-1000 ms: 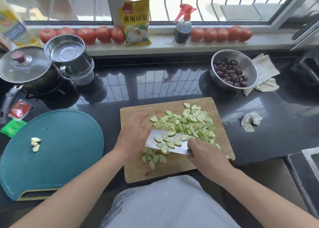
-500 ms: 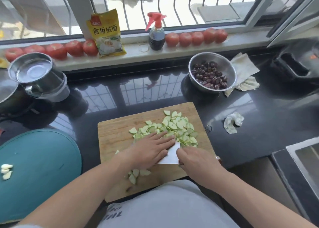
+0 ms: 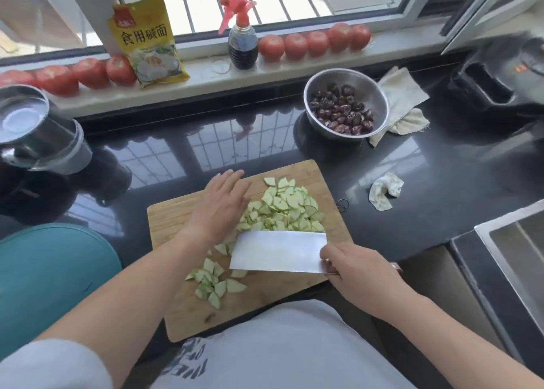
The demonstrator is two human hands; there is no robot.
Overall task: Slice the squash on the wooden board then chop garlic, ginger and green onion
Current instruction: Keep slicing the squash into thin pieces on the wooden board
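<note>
On the wooden board [image 3: 176,220], the squash slices [image 3: 282,206] lay heaped just right of the left hand's fingertips, with a smaller scatter nearer the person, below the blade. Against the frame half a second earlier, the left hand [image 3: 219,206] had come off the cleaver and moved to the far left flank of the heap, and the cleaver [image 3: 278,251] showed its whole flat instead of a corner. The left forearm reached diagonally across the board; its fingers were straight and close together, the palm side against the pile's edge. The right hand [image 3: 357,266] gripped the cleaver at the handle end, fingers curled, thumb on the blade's flat. Beyond the fingertips stood a steel bowl [image 3: 374,94] of dark dried fruit on the black counter [image 3: 441,182]; a crumpled tissue [image 3: 384,192] lay right of the board.
</note>
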